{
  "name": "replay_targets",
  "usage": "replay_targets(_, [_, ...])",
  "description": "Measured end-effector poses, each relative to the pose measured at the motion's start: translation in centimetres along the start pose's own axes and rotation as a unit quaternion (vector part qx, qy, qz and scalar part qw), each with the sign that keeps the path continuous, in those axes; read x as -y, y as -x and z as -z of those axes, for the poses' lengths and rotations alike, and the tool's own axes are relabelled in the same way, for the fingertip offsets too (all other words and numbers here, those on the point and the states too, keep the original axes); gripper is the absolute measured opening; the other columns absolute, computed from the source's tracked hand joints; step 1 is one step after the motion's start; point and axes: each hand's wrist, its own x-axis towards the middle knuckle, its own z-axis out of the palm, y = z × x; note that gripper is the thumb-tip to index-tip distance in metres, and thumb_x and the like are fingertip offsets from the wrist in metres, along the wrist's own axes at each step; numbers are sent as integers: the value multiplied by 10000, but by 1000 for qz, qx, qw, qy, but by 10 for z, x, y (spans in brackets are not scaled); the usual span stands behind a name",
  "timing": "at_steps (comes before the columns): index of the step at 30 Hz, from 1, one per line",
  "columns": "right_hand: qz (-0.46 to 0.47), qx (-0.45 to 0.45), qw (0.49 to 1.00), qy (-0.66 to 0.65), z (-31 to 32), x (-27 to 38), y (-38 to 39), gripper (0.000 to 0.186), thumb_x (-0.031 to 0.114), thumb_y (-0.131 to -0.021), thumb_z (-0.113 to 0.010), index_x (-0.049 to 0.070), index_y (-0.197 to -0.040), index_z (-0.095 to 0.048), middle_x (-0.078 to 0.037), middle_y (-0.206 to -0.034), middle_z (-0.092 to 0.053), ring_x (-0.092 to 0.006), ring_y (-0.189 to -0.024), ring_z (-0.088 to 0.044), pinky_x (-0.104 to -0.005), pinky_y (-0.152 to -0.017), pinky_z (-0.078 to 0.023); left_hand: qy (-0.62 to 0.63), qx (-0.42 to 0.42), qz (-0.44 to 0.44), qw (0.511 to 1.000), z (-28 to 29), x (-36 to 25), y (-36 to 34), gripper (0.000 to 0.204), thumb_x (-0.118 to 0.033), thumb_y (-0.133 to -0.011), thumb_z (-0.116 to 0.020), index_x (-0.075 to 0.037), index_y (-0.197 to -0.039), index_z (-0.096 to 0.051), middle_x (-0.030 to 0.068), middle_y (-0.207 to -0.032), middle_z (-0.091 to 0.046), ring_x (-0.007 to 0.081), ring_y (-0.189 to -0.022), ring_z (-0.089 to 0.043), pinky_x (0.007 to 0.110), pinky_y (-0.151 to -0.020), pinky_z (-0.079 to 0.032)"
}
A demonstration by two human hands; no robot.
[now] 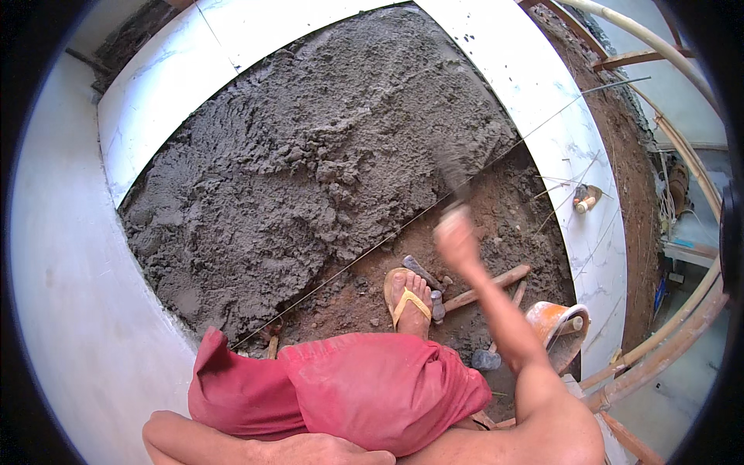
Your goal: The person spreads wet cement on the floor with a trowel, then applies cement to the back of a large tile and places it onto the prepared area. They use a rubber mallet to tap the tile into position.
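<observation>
Head view shows my right hand blurred, closed around the handle of a trowel whose blade meets the near right edge of the grey mortar bed. My left hand rests low at the near edge on my red shorts; whether it grips I cannot tell. Nearer lies bare brown soil with my sandalled foot, a hammer and an orange bucket. White tiles border the mortar, and a taut string crosses it.

Red shorts, yellow-strapped flip-flop, bare forearms.
</observation>
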Motion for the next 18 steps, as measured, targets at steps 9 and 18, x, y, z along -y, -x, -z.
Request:
replay_targets(9, [-164, -108, 977, -86, 64, 17, -78, 281, 212, -856, -542, 13, -1026, -439, -224, -789, -601, -409, -726, -594, -486, -657, -471, -16, -7, 20, 1000, -1, -6, 11, 315, -191, -711, -568, -44, -983, -628, 20, -828, -511, 147, -679, -502, 242, -467, -427])
replay_targets(18, [-74, 246, 951, -172, 45, 104, 25, 412, 264, -878, -501, -37, -1156, -455, -305, -1114, -533, -453, -977, -558, -518, -878, -439, -17, -15, 32, 999, 0, 0, 5, 276, -191, -720, -578, -45, -951, -621, 12, -810, -501, 150, -681, -497, 243, -471, -433])
